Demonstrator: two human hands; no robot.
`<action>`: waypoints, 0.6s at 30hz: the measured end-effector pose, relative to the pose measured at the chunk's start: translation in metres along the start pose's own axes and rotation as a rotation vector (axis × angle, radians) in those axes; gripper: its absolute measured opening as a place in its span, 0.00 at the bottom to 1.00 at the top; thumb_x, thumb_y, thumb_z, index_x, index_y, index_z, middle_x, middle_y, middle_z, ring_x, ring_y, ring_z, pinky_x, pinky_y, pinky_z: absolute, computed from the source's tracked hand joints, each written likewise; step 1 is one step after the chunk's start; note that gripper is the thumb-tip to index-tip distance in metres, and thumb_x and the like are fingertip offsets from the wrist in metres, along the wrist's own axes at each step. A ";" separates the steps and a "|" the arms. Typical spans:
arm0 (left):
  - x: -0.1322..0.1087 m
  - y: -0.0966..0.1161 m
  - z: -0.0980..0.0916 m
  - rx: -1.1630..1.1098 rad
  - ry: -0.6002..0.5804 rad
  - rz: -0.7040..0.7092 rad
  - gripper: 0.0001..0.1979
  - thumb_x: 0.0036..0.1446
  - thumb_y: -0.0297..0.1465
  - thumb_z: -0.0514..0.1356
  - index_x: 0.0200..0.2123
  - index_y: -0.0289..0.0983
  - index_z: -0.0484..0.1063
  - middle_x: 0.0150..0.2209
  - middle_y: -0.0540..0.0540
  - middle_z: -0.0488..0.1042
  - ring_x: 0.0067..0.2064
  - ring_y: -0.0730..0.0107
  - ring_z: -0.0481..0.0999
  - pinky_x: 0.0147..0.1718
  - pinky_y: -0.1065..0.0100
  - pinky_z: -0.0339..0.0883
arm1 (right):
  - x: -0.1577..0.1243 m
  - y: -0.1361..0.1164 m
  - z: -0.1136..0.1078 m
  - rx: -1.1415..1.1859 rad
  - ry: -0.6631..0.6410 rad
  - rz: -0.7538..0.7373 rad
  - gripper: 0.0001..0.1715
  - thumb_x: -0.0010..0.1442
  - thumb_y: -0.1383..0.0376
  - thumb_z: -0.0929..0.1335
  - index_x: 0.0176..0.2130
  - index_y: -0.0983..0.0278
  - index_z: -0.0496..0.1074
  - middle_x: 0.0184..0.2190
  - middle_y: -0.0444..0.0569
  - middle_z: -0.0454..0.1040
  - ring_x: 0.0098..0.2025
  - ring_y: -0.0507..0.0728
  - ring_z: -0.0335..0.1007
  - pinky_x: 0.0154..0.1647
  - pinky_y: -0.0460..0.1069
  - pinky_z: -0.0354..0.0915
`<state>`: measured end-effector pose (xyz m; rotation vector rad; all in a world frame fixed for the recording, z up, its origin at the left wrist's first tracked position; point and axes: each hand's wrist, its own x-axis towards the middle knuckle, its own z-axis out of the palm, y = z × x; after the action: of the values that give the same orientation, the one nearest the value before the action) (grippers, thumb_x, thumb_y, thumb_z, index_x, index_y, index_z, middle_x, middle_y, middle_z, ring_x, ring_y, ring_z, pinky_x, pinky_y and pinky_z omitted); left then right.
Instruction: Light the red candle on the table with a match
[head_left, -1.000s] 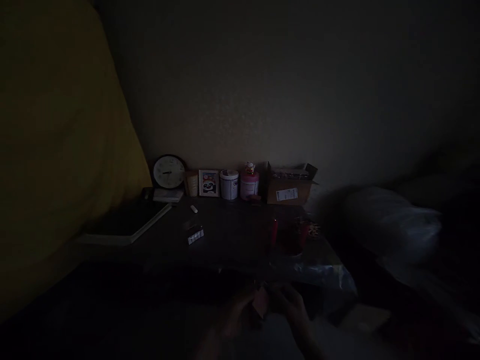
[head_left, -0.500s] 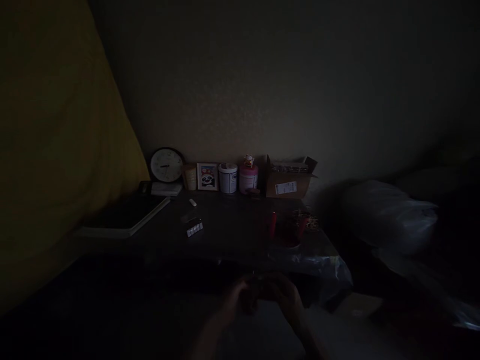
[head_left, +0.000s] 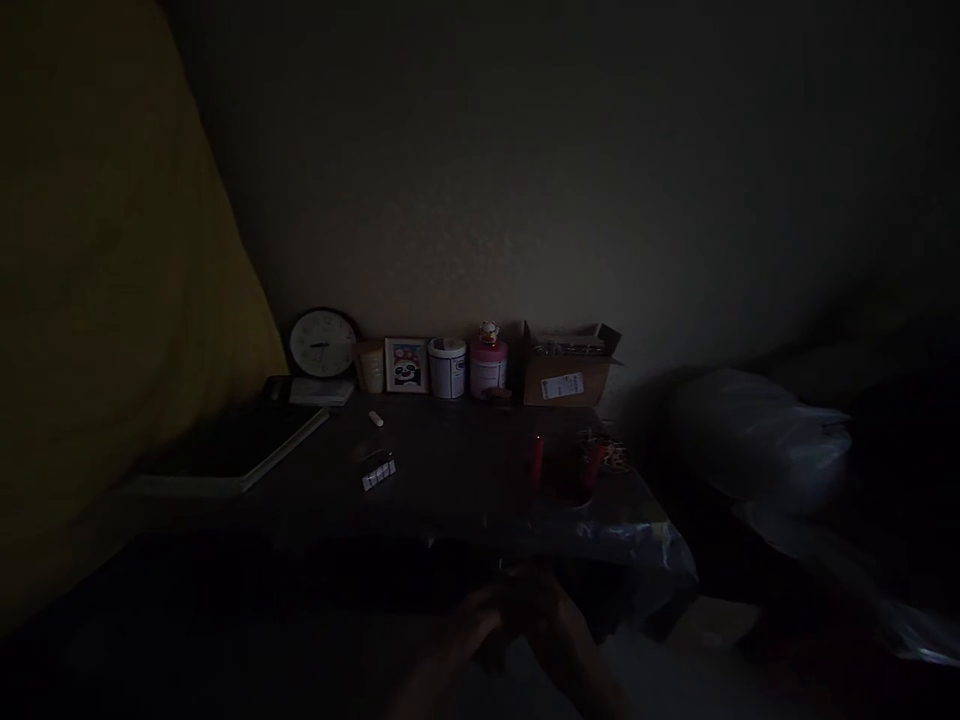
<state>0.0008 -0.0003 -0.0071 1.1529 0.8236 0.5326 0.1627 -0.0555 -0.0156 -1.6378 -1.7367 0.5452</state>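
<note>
The room is very dark. My left hand [head_left: 474, 618] and my right hand [head_left: 556, 618] are close together in front of the table's near edge, fingers curled inward. Between them is a small dark thing [head_left: 516, 600] whose kind I cannot make out. Both hands seem to close on it, though the fingers are mostly lost in shadow. Beyond them, a red upright thing [head_left: 537, 464] stands on the dark table [head_left: 457, 470], with a second red part [head_left: 591, 468] to its right.
Along the wall stand a round clock [head_left: 322, 343], a panda picture frame [head_left: 407, 367], a white tin [head_left: 448, 369], a pink tin [head_left: 488, 372] and an open cardboard box [head_left: 564, 380]. A white strip [head_left: 379, 474] lies on the table. Plastic bags [head_left: 765, 440] are at right.
The view has shifted slightly, so the table things sit a little lower and further left. My hands stay together; the right wrist has turned slightly and the fingers look darker.
</note>
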 end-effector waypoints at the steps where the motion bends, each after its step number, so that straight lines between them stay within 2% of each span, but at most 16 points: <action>1: -0.002 -0.001 -0.001 0.007 0.004 0.010 0.18 0.45 0.32 0.61 0.41 0.34 0.76 0.31 0.43 0.77 0.34 0.60 0.75 0.31 0.65 0.64 | -0.002 0.000 0.000 0.008 -0.004 0.003 0.20 0.61 0.60 0.60 0.48 0.62 0.74 0.47 0.55 0.73 0.48 0.59 0.69 0.49 0.52 0.66; 3: -0.004 -0.006 -0.004 0.004 0.018 0.039 0.19 0.48 0.33 0.60 0.46 0.37 0.74 0.42 0.42 0.76 0.44 0.58 0.74 0.40 0.63 0.65 | -0.005 0.002 0.001 0.040 -0.017 0.011 0.21 0.60 0.60 0.61 0.49 0.63 0.73 0.47 0.56 0.73 0.48 0.59 0.70 0.49 0.51 0.67; 5: -0.003 -0.012 -0.008 0.011 0.018 0.042 0.20 0.49 0.33 0.61 0.48 0.39 0.73 0.48 0.43 0.74 0.50 0.57 0.71 0.47 0.61 0.63 | -0.006 0.005 0.004 0.093 -0.025 0.051 0.21 0.60 0.59 0.60 0.48 0.64 0.73 0.46 0.57 0.74 0.46 0.59 0.72 0.46 0.51 0.68; 8: -0.003 -0.017 -0.011 0.023 0.007 0.020 0.20 0.49 0.34 0.62 0.47 0.38 0.73 0.49 0.42 0.74 0.52 0.53 0.70 0.51 0.57 0.62 | -0.005 0.010 0.009 0.188 -0.085 0.146 0.21 0.63 0.61 0.57 0.46 0.62 0.74 0.40 0.54 0.76 0.39 0.57 0.75 0.39 0.49 0.71; 10: -0.005 -0.016 -0.012 0.023 -0.015 0.018 0.21 0.50 0.35 0.61 0.49 0.38 0.72 0.49 0.41 0.74 0.52 0.52 0.70 0.52 0.55 0.61 | -0.003 0.012 0.012 0.167 -0.120 0.147 0.20 0.65 0.62 0.57 0.45 0.59 0.74 0.38 0.51 0.77 0.38 0.56 0.75 0.38 0.48 0.71; 14: -0.013 -0.007 -0.013 0.197 -0.064 0.066 0.20 0.53 0.31 0.56 0.51 0.39 0.72 0.54 0.43 0.70 0.57 0.54 0.65 0.57 0.54 0.54 | 0.000 0.010 0.010 0.061 -0.108 0.070 0.14 0.64 0.60 0.63 0.47 0.61 0.71 0.44 0.50 0.73 0.43 0.54 0.72 0.44 0.51 0.69; 16: -0.013 -0.004 -0.013 0.263 -0.072 0.059 0.18 0.51 0.30 0.57 0.47 0.40 0.75 0.54 0.43 0.70 0.57 0.53 0.64 0.59 0.53 0.50 | -0.001 0.007 0.006 0.043 -0.087 0.047 0.15 0.64 0.59 0.64 0.47 0.62 0.70 0.47 0.51 0.70 0.44 0.54 0.70 0.46 0.52 0.68; 18: -0.009 -0.005 -0.013 0.230 -0.076 0.045 0.15 0.50 0.31 0.59 0.42 0.40 0.77 0.51 0.42 0.72 0.56 0.50 0.65 0.59 0.50 0.47 | -0.002 0.004 0.001 0.028 -0.062 0.022 0.15 0.64 0.59 0.63 0.48 0.62 0.69 0.49 0.51 0.69 0.46 0.54 0.69 0.47 0.53 0.68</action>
<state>-0.0149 -0.0010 -0.0111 1.3976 0.8093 0.4355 0.1643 -0.0566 -0.0192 -1.6380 -1.7497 0.6333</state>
